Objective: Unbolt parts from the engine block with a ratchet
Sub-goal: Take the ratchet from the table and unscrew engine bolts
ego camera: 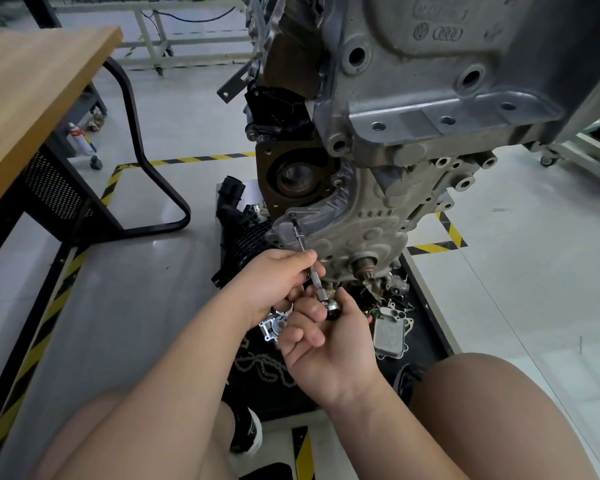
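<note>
The engine block [413, 98] is cast in dull grey metal, rough and matt (browned near the round opening). The ratchet [300, 241] is finished in bright, knurled chrome. The surface [32, 98] is topped with matt wood.

Even, soft indoor light, floor [499, 271] faintly glossy, wide-angle bending at edges, slight overall softness.

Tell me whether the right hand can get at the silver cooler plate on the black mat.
Likely yes: the cooler plate lies uncovered just beside the right hand, nothing between. But that hand holds the ratchet, so it must let go first.
</note>
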The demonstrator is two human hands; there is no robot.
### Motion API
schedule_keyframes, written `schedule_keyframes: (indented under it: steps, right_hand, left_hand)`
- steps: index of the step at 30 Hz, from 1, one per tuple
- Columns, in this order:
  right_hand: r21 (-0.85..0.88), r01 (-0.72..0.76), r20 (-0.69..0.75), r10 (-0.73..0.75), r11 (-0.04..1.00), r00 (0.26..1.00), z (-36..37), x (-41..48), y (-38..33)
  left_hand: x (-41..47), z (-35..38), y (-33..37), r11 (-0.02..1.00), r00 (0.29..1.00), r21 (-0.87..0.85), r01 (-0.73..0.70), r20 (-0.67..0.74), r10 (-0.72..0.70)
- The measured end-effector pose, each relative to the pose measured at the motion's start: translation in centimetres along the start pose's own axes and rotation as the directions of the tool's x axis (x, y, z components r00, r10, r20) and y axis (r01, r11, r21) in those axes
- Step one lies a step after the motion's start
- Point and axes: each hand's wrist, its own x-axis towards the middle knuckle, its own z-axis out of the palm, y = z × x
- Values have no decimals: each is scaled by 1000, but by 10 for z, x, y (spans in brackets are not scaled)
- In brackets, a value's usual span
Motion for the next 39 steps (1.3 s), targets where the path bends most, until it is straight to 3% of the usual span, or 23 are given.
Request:
schedule_keyframes:
  steps: [2, 3, 4, 5, 7, 8, 9, 10, 12, 14, 16, 18, 21, 24, 26, 27, 29, 31, 32, 33, 35, 37, 39]
  right_hand:
    - [-235, 100, -92, -124, 967, 988, -2, 1, 0]
    - [-441, 165, -127, -244, 882, 962, -3, 0, 0]
    - [-668, 228, -107, -394, 708, 913, -5, -1, 0]
    - [-844, 283, -5, -533, 456, 846, -6, -2, -1]
    - [-933, 360, 288, -598, 0, 748, -9, -1, -2]
    - [-922, 380, 350, -580, -74, 735, -12, -1, 0]
    - [-912, 409, 348, -581, -28, 736, -12, -1, 3]
    - [-901, 423, 291, -590, 96, 753, -12, -1, 7]
    - [-820, 384, 102, -552, 424, 828, -8, -5, 17]
    - [-556, 254, -48, -336, 791, 941, -5, -7, 22]
    - [-206, 40, -49, -51, 978, 998, 1, -10, 19]
    - [35, -90, 29, 89, 995, 996, 3, -9, 16]
    - [135, -108, 73, 99, 985, 992, 1, -7, 13]
    - [-37, -2, -16, 1, 999, 1000, -2, -3, 14]
    - [-297, 127, -118, -168, 946, 979, -7, 0, 16]
    - [-487, 208, -125, -303, 849, 945, -10, 1, 17]
    - [-830, 347, 22, -596, 437, 803, -17, 2, 16]
    - [-902, 426, 282, -655, 66, 701, -20, 2, 15]
    - [-897, 442, 336, -628, 14, 702, -22, 3, 16]
    - [-893, 444, 314, -610, 70, 728, -19, 2, 17]
    - [-824, 394, 142, -523, 408, 840, -10, -1, 21]
    - [-559, 270, 27, -308, 784, 951, -4, -4, 21]
    - [-241, 82, 24, -79, 967, 997, 1, -8, 14]
  left_hand:
    - [1, 0, -1, 1000, 999, -12, -11, -32, 11]
    - [2, 0, -2, 1000, 999, -8, -17, -46, 16]
    - [3, -2, -2, 1000, 998, 3, -20, -59, 20]
    - [3, -3, -2, 1000, 997, 15, -23, -73, 24]
    - [4, -7, -4, 999, 994, 24, -28, -100, 30]
    - [4, -7, -4, 999, 993, 25, -32, -111, 35]
    - [3, -8, -4, 999, 992, 29, -37, -119, 40]
    - [3, -7, -5, 999, 990, 37, -38, -132, 42]
    - [4, -7, -7, 998, 986, 58, -37, -157, 45]
    - [5, -7, -7, 995, 984, 90, -31, -172, 46]
    - [5, -7, -5, 996, 987, 82, -16, -158, 29]
    - [4, -9, -4, 999, 993, 36, -2, -114, 6]
    - [2, -12, -2, 1000, 999, -7, 11, -34, -12]
    - [1, -12, -2, 999, 1000, 27, 25, 8, -26]
    - [2, -10, -3, 998, 1000, 54, 21, -14, -20]
    - [3, -9, -3, 998, 999, 64, 19, -30, -17]
    - [3, -8, -3, 996, 997, 84, 11, -73, -5]
    - [3, -7, -2, 996, 993, 92, -9, -113, 20]
    - [3, -6, -2, 995, 991, 99, -23, -132, 36]
    - [3, -6, -3, 993, 987, 111, -37, -153, 53]
    - [2, -6, -6, 989, 978, 136, -60, -192, 85]
    - [1, -6, -7, 988, 979, 141, -61, -186, 87]
    - [-1, -5, -7, 992, 991, 112, -51, -118, 64]
